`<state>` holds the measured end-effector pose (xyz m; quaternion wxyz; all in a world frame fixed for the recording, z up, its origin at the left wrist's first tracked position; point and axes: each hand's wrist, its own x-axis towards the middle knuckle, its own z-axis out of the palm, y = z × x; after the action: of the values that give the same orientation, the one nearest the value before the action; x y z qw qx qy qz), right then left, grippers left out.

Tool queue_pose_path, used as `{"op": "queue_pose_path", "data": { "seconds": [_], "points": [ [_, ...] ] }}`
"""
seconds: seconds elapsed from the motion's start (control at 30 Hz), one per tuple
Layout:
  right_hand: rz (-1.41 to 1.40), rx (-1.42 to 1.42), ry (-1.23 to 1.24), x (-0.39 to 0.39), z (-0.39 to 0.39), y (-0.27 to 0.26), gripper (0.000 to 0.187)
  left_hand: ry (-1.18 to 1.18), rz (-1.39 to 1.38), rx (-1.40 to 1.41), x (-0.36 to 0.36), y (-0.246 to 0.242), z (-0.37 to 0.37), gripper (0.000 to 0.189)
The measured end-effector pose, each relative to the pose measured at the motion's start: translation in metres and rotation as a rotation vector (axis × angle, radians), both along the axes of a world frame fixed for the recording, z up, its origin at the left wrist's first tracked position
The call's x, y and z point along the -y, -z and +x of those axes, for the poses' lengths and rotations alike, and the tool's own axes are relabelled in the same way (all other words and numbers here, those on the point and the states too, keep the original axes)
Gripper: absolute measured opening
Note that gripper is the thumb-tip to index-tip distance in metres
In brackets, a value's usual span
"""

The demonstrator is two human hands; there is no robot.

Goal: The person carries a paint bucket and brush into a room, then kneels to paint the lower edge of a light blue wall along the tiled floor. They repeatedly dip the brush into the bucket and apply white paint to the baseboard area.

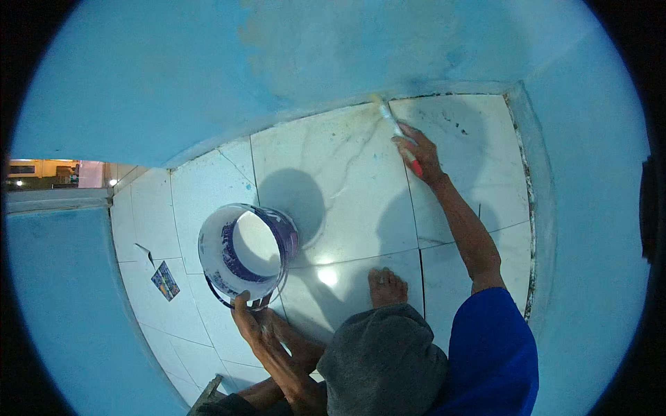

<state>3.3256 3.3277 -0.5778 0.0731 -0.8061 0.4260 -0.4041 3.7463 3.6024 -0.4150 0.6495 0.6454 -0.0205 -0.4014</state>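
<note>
My right hand is closed around a paintbrush with a red-tipped handle. The brush's bristles touch the foot of the blue wall, where it meets the white floor tiles. My left hand grips the near rim of a plastic paint bucket, which is tilted with its mouth towards me. White paint lies inside it, and its wire handle hangs on the near side. Part of my left hand's grip is hidden by the bucket.
A blue side wall stands at the right and another blue wall at the left. A small printed card lies on the tiles left of the bucket. My bare foot is near the middle, and a doorway opens at the far left.
</note>
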Motion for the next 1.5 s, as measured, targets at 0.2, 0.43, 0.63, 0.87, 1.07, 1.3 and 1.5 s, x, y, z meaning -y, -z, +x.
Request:
{"op": "queue_pose_path", "data": {
  "seconds": [0.2,0.43,0.63,0.87,1.07,1.3,1.5],
  "points": [
    [0.056,0.048,-0.210,0.012,0.110,-0.011,0.031,0.000,-0.018,-0.007,0.003,-0.004,-0.001,0.048],
    [0.017,-0.119,-0.158,0.052,0.041,0.011,0.033,0.002,0.030,-0.031,0.010,0.000,-0.010,0.056],
    [0.089,-0.185,0.074,0.008,-0.036,0.012,0.037,-0.026,0.040,-0.016,0.002,0.003,-0.013,0.054],
    [-0.003,0.116,-0.313,0.030,0.148,0.017,0.038,-0.099,0.075,-0.043,0.010,-0.006,-0.020,0.060],
    [0.069,-0.099,-0.398,0.078,0.254,0.027,0.038,-0.144,0.106,-0.064,0.014,0.001,-0.028,0.059],
    [-0.006,-0.139,-0.300,0.095,0.150,0.043,0.040,-0.064,0.158,0.064,0.005,-0.006,-0.024,0.054],
    [0.089,-0.188,-0.058,0.043,0.002,0.007,0.044,0.007,0.135,0.082,0.010,-0.004,-0.017,0.057]
  ]
}}
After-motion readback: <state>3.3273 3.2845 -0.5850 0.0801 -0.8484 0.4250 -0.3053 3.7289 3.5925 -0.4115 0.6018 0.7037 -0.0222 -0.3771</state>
